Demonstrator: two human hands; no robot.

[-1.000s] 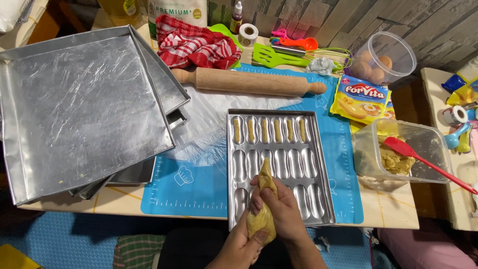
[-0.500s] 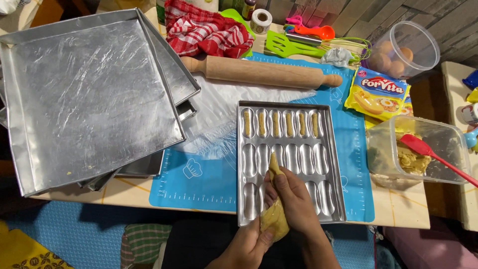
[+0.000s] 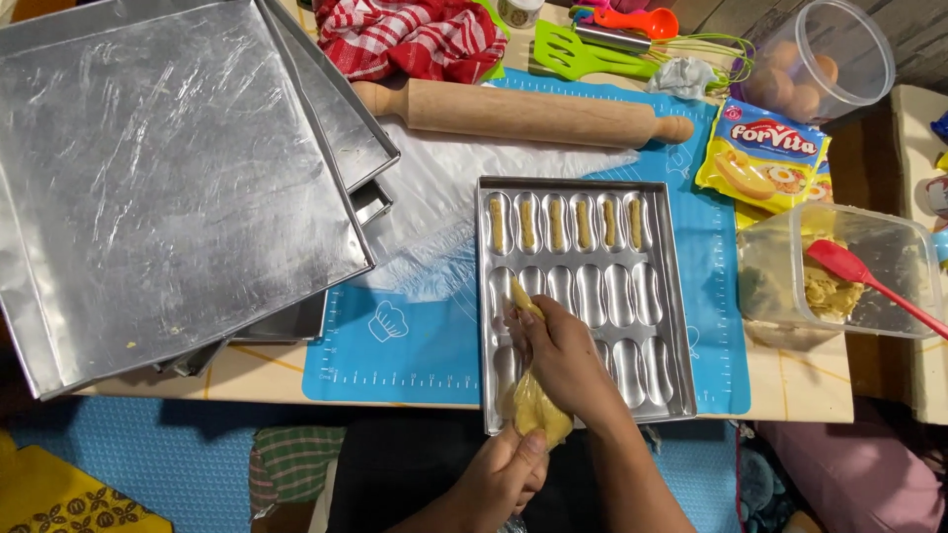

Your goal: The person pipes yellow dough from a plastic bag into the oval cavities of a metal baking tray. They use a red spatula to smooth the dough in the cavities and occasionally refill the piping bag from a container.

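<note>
Over the mould tray (image 3: 664, 296), both hands are clenching the dough-filled piping bag (image 3: 533, 400): right hand (image 3: 565, 357) steering, left hand (image 3: 504, 474) squeezing; uneven pressure is risking overfilled cavities.

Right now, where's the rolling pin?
In the head view the wooden rolling pin lies across the far side of the blue mat, just beyond the metal mould tray, below the red checked cloth.

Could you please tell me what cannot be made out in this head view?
- Piping bag tip: hidden behind right hand.
- Lower mould tray cavities: covered by both hands.
- Left hand: wrist cut off by the bottom edge.
- Stacked trays beneath the large pan: mostly covered.
</note>
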